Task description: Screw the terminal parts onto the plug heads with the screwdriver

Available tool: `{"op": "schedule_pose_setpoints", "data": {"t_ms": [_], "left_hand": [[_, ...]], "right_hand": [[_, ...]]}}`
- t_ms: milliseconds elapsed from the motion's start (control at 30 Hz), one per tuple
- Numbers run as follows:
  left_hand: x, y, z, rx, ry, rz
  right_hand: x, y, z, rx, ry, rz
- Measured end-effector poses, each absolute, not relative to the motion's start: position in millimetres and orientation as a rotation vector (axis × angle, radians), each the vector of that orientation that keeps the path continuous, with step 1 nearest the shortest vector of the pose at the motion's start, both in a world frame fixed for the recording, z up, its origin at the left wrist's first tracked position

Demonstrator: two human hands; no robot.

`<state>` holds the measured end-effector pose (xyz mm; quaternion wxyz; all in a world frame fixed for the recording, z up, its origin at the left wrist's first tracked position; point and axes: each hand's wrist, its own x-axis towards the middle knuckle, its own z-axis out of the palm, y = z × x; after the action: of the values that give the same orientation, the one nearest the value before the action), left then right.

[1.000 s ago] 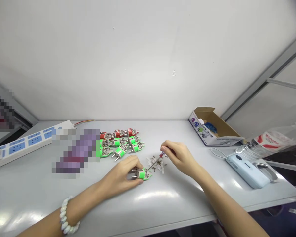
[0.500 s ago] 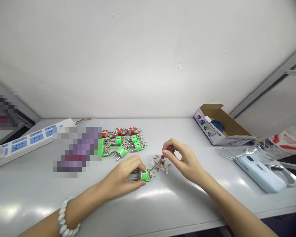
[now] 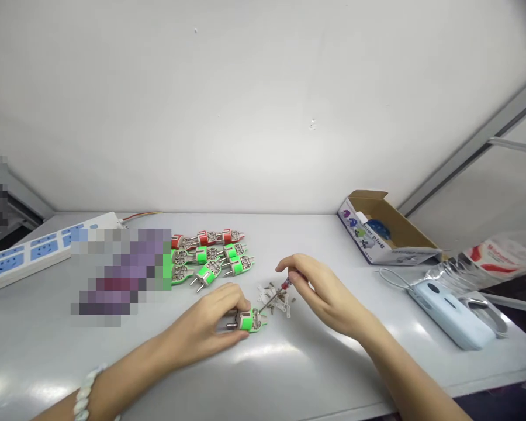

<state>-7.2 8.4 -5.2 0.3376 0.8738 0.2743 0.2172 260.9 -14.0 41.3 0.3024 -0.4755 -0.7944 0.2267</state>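
Grey tabletop [image 3: 315, 362] lies beneath a green plug [image 3: 246, 320], lower centre, which the left hand [image 3: 210, 318] pinches, probably to steady it under the slanting screwdriver [image 3: 284, 285] gripped by the right hand [image 3: 328, 292].

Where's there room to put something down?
Bare: glossy grey tabletop between the red-and-grey plugs and the printed cardboard box; also the front stretch, nearer than the green-and-grey plug in the left hand. Crowded: beside the right hand, where small white plastic pieces lie.
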Motion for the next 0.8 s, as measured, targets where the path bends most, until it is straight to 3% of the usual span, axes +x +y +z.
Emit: {"op": "schedule_pose_setpoints", "data": {"t_ms": [133, 367, 600, 800], "left_hand": [[-10, 9, -9, 2.285, 0.711, 0.558], [-11, 8, -11, 2.294, 0.679, 0.572], [-12, 10, -13, 2.305, 0.689, 0.559], [-10, 10, -10, 2.309, 0.685, 0.575]], "right_hand": [[258, -16, 36, -1.305, -2.177, 0.369], [257, -16, 48, -1.184, -2.216, 0.488], [258, -14, 41, -1.305, -2.248, 0.365], [265, -16, 47, -1.189, -2.263, 0.629]]}}
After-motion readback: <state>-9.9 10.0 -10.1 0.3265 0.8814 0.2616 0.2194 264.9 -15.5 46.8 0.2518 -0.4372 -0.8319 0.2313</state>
